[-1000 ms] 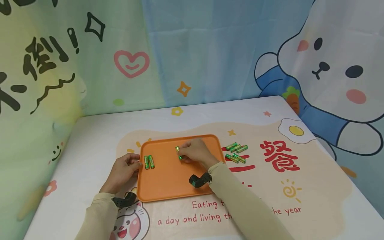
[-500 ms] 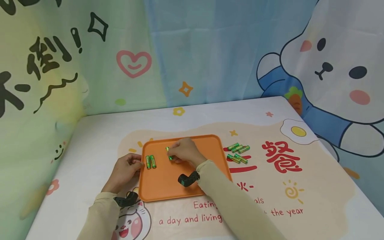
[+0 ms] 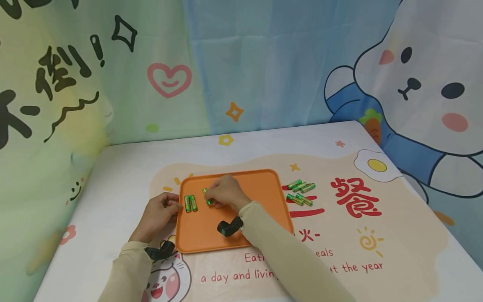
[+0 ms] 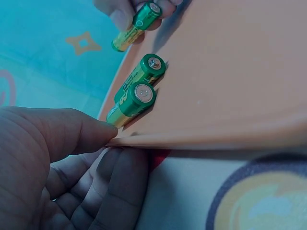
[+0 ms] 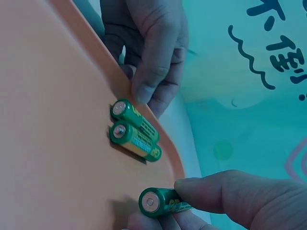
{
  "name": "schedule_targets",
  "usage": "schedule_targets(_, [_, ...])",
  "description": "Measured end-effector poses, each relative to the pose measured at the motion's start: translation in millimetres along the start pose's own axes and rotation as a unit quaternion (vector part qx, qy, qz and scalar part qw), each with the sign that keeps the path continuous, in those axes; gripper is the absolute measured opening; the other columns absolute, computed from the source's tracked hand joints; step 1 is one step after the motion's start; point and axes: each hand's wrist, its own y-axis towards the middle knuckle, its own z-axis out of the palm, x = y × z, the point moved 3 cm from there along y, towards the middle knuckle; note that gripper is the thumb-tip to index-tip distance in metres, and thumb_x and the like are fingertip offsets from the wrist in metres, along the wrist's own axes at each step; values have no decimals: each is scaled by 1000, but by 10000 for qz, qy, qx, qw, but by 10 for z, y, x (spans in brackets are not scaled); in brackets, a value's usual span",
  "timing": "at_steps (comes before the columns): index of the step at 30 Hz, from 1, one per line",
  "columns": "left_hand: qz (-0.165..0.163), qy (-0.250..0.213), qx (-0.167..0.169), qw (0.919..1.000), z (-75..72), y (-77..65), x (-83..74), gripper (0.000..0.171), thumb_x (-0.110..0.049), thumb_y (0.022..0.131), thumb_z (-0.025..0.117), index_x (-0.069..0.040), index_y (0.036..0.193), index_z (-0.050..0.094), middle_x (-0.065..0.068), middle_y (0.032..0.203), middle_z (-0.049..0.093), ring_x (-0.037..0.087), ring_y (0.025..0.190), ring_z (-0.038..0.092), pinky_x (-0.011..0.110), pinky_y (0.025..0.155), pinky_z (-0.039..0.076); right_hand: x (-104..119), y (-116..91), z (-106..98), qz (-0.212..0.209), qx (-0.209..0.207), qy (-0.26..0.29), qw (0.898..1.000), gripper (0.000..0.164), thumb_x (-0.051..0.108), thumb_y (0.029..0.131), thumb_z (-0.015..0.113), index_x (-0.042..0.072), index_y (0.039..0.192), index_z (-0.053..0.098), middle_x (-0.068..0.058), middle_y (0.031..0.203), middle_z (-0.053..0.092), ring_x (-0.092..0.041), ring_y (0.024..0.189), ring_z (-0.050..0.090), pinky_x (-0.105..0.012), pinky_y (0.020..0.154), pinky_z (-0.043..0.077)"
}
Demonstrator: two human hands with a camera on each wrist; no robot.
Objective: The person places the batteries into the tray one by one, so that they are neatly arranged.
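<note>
Printed tabletop (image 3: 409, 228); right hand (image 3: 227, 193) pinches green battery (image 5: 160, 201).

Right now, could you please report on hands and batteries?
Left hand grips tray edge. Right hand pinches battery over tray. Two batteries in tray; no obstruction seen.

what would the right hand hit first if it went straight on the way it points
Probably the nearer battery lying on the orange tray. The held battery, pinched in the right hand, would likely touch it first, unless it passes above; its height is unclear.
</note>
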Motion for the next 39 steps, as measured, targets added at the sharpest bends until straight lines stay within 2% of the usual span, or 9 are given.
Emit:
schedule_targets(9, [13,24,-14,10000,-1,14,4,33,-7,98,62,5,128,61,12,102,62,17,85,64,22,71,57,42,8,103,-44,-18,-195,9998,9,2,85,73,3,84,82,-10,71,74,-22,62,71,-31,58,60])
schedule_targets(17, [12,-65,3,10000,-4,35,8,33,-6,97,60,6,128,60,13,102,63,16,83,66,23,70,59,80,-6,153,-78,-21,-441,9990,14,2,85,72,5,75,81,-11,68,74,-21,60,70,-29,56,58])
schedule_targets(25, [65,-65,42,9999,-1,27,11,33,-6,98,61,6,129,60,14,103,64,15,84,66,23,71,59,103,7,201,-171,-54,-769,9969,19,3,85,71,1,67,77,-13,64,72,-21,54,67,-28,52,56])
schedule_targets(39, [112,6,47,9999,-14,19,3,33,-6,98,60,7,128,60,13,101,64,16,83,65,22,70,58,154,11,236,-130,-142,-1104,9937,21,7,85,76,6,64,77,-11,62,71,-18,49,64,-28,50,55])
